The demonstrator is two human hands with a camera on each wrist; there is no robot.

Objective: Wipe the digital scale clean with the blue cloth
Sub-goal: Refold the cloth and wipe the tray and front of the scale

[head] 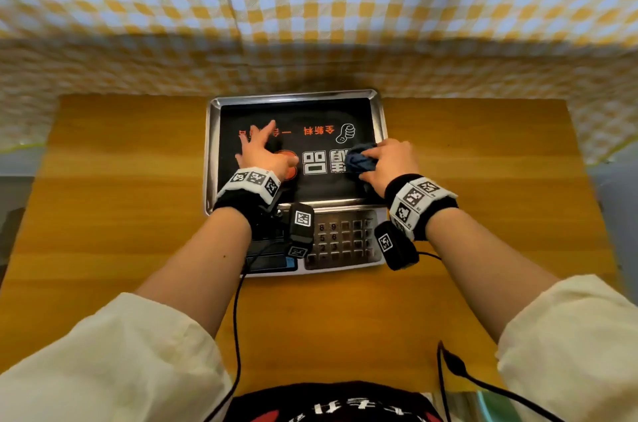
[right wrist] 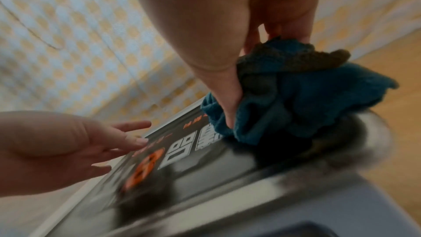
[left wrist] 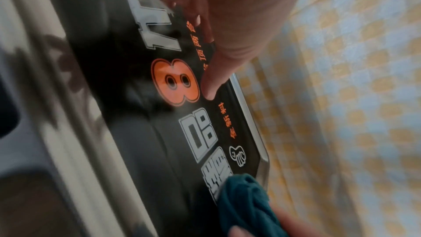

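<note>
The digital scale [head: 211, 159] stands mid-table, a steel-rimmed pan with a black printed sheet and a keypad [head: 345, 240] on its near side. My left hand [head: 260, 152] lies flat on the left half of the pan, fingers straight and spread [left wrist: 212, 86]. My right hand [head: 388, 160] grips the bunched blue cloth [head: 360, 159] and holds it against the pan's right side, near the rim. The cloth [right wrist: 296, 93] bulges out below the thumb in the right wrist view, and its edge [left wrist: 246, 203] shows in the left wrist view.
A wooden table [head: 121, 197] carries the scale. A yellow and white checked cloth [head: 310, 7] hangs behind the table's far edge. Black cables [head: 238, 318] run from the wrist cameras toward my body. Bare wood lies to both sides of the scale.
</note>
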